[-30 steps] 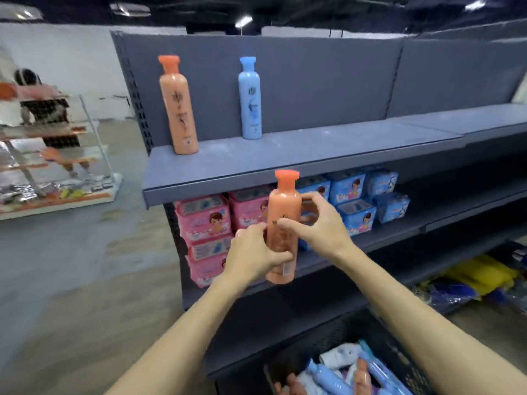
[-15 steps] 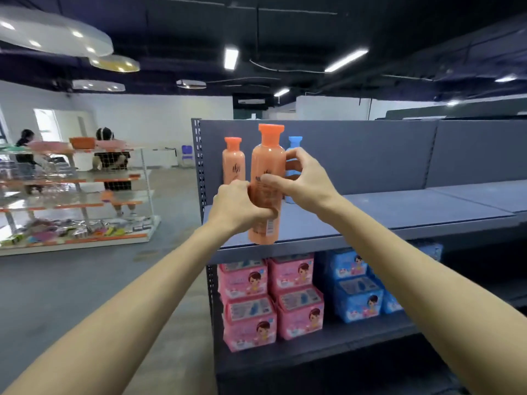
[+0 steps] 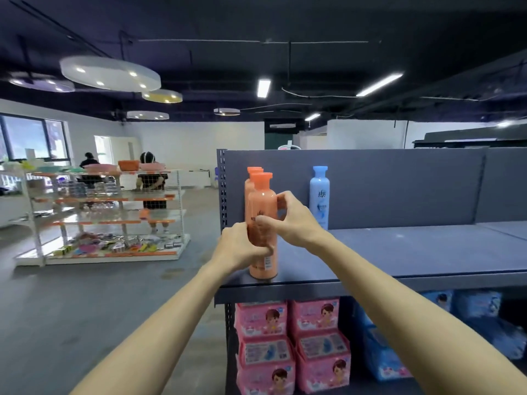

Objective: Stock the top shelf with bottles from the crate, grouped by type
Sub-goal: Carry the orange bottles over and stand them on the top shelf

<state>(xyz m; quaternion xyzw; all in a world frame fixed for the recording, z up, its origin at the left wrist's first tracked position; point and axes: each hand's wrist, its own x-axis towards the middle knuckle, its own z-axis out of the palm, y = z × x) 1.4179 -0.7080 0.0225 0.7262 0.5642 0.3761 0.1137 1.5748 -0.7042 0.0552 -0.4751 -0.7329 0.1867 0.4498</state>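
Observation:
An orange bottle stands upright at the front left corner of the grey top shelf, its base on the shelf. My left hand wraps its lower body and my right hand grips its middle from the right. Directly behind it stands a second orange bottle, mostly hidden. A light blue bottle stands upright further right against the back panel. The crate is out of view.
Pink boxes and blue boxes fill the shelf below. To the left, across open floor, stands a white display rack with two people behind it. The top shelf runs on to the right.
Both hands carried the orange bottle up from below shelf level and set its base on the top shelf, in front of the other orange bottle. The view tilted upward.

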